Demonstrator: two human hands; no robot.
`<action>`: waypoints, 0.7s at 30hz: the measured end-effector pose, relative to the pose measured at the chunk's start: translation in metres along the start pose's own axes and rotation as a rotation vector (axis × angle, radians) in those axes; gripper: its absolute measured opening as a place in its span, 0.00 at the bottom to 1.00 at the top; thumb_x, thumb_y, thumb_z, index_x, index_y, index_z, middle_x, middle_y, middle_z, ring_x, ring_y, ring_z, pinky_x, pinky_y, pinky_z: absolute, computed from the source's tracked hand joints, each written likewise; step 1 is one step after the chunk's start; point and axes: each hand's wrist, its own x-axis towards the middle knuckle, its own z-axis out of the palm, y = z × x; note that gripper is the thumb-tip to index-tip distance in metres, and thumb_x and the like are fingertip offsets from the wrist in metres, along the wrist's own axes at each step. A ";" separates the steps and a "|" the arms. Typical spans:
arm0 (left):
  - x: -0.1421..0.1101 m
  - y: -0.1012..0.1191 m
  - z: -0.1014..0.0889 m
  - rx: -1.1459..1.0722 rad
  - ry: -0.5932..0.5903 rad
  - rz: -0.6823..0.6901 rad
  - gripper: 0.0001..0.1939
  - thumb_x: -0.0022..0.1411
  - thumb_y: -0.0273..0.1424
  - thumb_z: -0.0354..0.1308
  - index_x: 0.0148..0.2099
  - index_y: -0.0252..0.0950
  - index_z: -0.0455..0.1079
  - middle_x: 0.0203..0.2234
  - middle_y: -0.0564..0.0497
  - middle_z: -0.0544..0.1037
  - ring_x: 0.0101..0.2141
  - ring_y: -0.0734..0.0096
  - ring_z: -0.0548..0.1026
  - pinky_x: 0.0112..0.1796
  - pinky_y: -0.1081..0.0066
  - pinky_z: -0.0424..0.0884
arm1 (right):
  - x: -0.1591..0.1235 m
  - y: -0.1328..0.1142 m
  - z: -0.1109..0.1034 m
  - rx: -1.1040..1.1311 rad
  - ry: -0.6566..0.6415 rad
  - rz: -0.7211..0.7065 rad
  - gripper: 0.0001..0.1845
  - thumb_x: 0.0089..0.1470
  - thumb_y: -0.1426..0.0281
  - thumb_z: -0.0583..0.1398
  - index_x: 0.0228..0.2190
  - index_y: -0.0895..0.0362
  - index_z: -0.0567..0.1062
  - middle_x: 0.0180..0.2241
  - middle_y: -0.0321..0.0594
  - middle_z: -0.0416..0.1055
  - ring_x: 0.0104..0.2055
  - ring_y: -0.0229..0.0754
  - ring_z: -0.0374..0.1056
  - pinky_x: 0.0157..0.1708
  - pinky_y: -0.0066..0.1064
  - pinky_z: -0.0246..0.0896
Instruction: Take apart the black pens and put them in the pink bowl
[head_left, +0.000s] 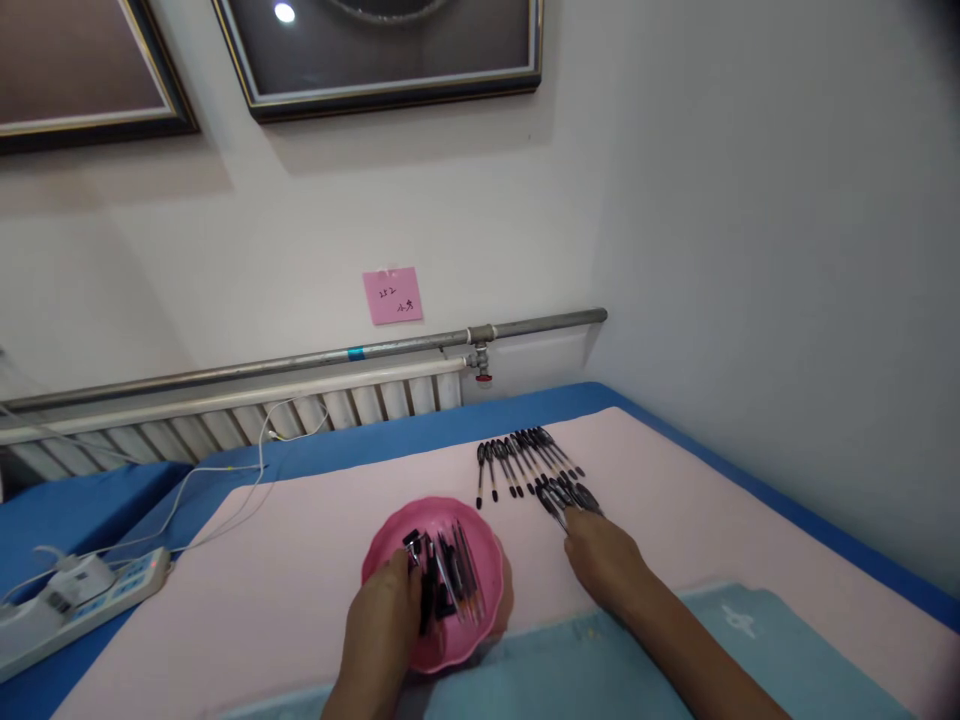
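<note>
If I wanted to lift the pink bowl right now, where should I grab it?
Probably by the rim, coming from the right: the bowl sits upright, its wavy edge gives fingers something to pinch, and that side is uncovered, while the left hand reaches over the left side. Keep it level; loose pens lie inside.

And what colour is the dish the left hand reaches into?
The dish is bright pink, seen best in the head view.

1. Slim clear pens, black at both ends (531, 459): laid side by side in a row.
2. Bunch of similar black-and-clear pens (559, 495): gripped in the right hand (606, 562), beside that row.
3. Round pink scalloped dish (491, 562): upright, holding loose clear tubes (469, 572) and black parts (445, 604).
</note>
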 end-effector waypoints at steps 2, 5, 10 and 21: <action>0.000 0.002 0.001 -0.114 0.033 0.015 0.13 0.61 0.33 0.42 0.37 0.36 0.68 0.30 0.43 0.77 0.31 0.64 0.74 0.30 0.70 0.60 | -0.001 -0.004 -0.001 0.039 -0.014 -0.006 0.11 0.43 0.83 0.50 0.22 0.61 0.69 0.25 0.50 0.70 0.30 0.48 0.65 0.28 0.34 0.49; -0.002 0.010 0.004 -0.519 0.011 0.051 0.11 0.59 0.35 0.46 0.34 0.36 0.68 0.25 0.49 0.75 0.26 0.69 0.72 0.27 0.73 0.61 | -0.009 -0.019 -0.003 0.174 -0.059 -0.070 0.08 0.47 0.77 0.51 0.25 0.59 0.70 0.23 0.42 0.68 0.28 0.43 0.64 0.26 0.31 0.51; -0.010 0.029 0.003 -1.286 -0.208 -0.067 0.20 0.53 0.48 0.52 0.33 0.35 0.64 0.16 0.59 0.64 0.12 0.84 0.54 0.15 0.78 0.46 | -0.033 -0.053 0.004 0.634 -0.376 -0.189 0.09 0.46 0.71 0.51 0.29 0.56 0.70 0.15 0.28 0.58 0.16 0.33 0.54 0.17 0.24 0.48; 0.003 0.005 -0.010 -1.502 0.010 -0.203 0.23 0.47 0.49 0.57 0.24 0.39 0.50 0.12 0.65 0.49 0.13 0.85 0.44 0.15 0.78 0.41 | -0.049 -0.066 0.001 0.908 -0.720 -0.048 0.05 0.36 0.75 0.53 0.19 0.58 0.68 0.11 0.26 0.54 0.14 0.28 0.46 0.14 0.22 0.36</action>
